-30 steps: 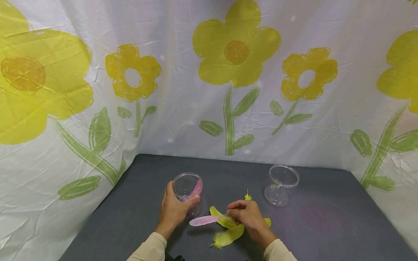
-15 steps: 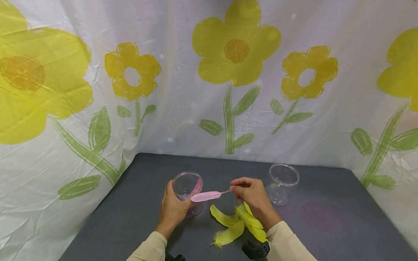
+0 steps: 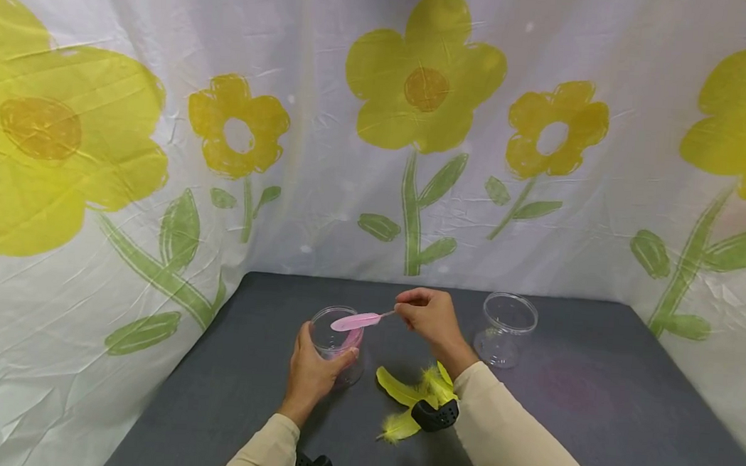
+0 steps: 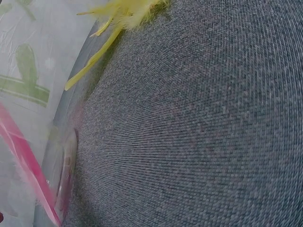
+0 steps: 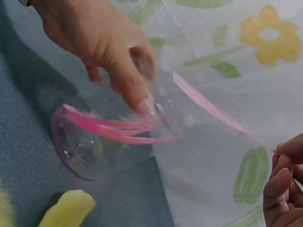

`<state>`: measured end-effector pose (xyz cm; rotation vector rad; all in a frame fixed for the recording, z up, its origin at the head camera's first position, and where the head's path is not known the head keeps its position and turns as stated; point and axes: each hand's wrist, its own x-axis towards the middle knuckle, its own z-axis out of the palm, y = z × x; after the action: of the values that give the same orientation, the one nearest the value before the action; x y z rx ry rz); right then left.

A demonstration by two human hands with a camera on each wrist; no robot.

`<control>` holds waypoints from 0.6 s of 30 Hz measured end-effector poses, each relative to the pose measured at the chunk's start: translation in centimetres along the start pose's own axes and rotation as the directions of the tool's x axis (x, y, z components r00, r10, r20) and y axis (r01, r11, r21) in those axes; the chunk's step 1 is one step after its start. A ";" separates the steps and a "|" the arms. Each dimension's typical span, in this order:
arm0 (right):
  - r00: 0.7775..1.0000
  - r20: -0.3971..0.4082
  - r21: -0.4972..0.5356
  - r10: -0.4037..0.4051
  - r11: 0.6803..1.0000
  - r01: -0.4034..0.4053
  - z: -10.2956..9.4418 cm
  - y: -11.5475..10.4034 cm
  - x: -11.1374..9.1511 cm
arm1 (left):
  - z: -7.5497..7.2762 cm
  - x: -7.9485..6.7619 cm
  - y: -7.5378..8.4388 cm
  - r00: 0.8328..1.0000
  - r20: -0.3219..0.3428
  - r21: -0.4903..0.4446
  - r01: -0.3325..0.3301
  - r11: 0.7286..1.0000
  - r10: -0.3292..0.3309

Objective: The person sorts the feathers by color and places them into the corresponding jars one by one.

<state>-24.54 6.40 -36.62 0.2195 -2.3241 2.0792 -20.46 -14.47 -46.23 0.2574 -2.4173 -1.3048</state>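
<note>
L arm (image 3: 259, 455) is extending fwd from btm of head view, L wrist (image 3: 295, 405) running approx. in line w/ it. L grip (image 3: 314, 373) is holding a C shape: L thumb (image 5: 131, 87) is reaching along near side, fingers are wrapping opp. side. In R wrist view that thumb is pointing down. R arm (image 3: 521, 434) is slanting up + L from btm R. R grip (image 3: 430, 318) is hovering higher in head view than L, to its R, not touching it. Its fingertips are pinching w/ thumb, pointing L; other fingers (image 5: 277, 185) are curling in.
</note>
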 end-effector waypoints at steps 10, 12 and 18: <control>1.000 -0.017 -0.074 -0.012 0.997 0.011 3.2 1.1 0.6 | -0.2 -0.1 0.0 0.999 -0.012 -0.032 -0.035 0.999 0.035; 0.999 -0.024 -0.113 -0.022 0.993 0.019 3.5 1.3 0.7 | -0.1 -0.1 0.0 0.999 -0.013 -0.036 -0.037 0.999 0.037; 0.998 -0.007 -0.202 -0.061 0.978 0.058 4.5 1.9 0.6 | -0.1 -0.2 0.0 1.000 -0.006 -0.042 -0.029 0.999 0.029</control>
<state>-24.98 2.11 -38.92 0.2666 -2.4655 1.7970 -20.27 -14.48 -46.23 0.2128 -2.3772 -1.3388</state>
